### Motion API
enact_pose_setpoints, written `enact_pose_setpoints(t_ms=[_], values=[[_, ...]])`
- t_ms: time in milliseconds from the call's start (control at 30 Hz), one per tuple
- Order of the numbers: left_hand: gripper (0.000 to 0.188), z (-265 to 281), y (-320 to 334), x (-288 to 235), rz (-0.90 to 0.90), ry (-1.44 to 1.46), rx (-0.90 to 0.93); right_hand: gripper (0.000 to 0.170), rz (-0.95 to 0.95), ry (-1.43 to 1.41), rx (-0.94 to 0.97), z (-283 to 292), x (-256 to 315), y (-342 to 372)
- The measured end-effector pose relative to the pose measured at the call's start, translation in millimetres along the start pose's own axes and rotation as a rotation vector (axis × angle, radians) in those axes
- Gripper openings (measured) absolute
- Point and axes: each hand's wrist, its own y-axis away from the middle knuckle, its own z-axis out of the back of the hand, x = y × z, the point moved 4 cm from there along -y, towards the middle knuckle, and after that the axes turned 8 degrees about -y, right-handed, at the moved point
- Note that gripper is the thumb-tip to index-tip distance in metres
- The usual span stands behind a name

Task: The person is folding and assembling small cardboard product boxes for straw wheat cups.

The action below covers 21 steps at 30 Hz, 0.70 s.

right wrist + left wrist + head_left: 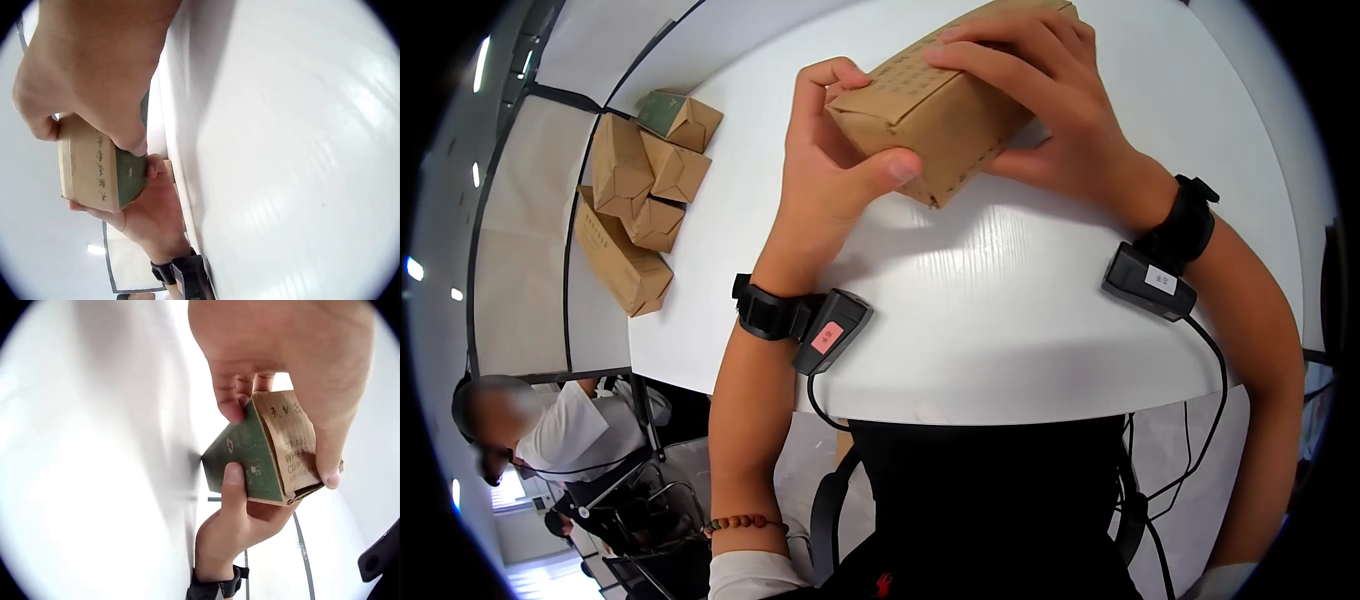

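Observation:
Both hands hold a brown cardboard box (pixel 945 125), tilted over the white table. Its green side (pixel 240 459) and an end printed with "cup" lettering show in the left wrist view. My left hand (pixel 825 175) grips the near left end, thumb across the end face and fingers along the far side. On the right, my right hand (pixel 1065 105) lays its fingers over the upper face, with its thumb (pixel 234 478) pressed on the green side. In the right wrist view, the box (pixel 90 162) sits between the two hands, one long printed face showing.
Several similar brown boxes (pixel 622 165) lie clustered at the table's left edge, against a partition (pixel 520 230); one has a green face (pixel 662 112). Cables run from both wrist cameras (pixel 832 330). A seated person (pixel 565 430) is beyond the table at lower left.

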Motion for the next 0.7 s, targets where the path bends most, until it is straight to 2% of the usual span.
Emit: enact_pose_setpoints(t_ms=[133,233,333,433,467,533,567,600,700], values=[[0.072,-4.5,0.9,-0.4,0.046,0.079,0.017,0.077,-0.013,0.071,0.025,-2.6,-3.9,4.6],[0.084,-7.8,2.0,-0.8,0.096,0.206,0.054,0.073,0.027,0.083,-0.048,-1.3,1.6,1.8],[0.092,-2.7,-2.3,-0.7,0.049,0.151,0.032,0.076,-0.063,0.14,0.027,-0.4,-3.6,5.3],[0.094,-4.2,-3.0,3.9,0.062,-0.003,-0.082,0.073,-0.226,0.016,0.024,-4.7,-13.7,3.7],[0.091,-10.0,-2.7,4.6,-0.003,-0.115,-0.124,0.072,-0.282,-0.022,0.025,-6.2,-16.8,3.5],[0.09,-13.0,-2.1,9.0,0.043,-0.262,-0.152,0.074,-0.196,-0.134,0.098,-12.5,-17.1,1.6],[0.089,-13.4,-2.2,11.1,0.067,-0.334,-0.166,0.075,-0.161,-0.198,0.051,-15.6,-11.6,-0.4],[0.086,-9.6,-2.2,13.6,0.099,-0.215,-0.217,0.076,-0.124,-0.26,0.007,-18.4,-5.9,-2.1],[0.076,3.9,-6.3,18.9,0.176,0.133,-0.34,0.073,-0.174,-0.203,0.036,-11.9,-13.6,1.2]])
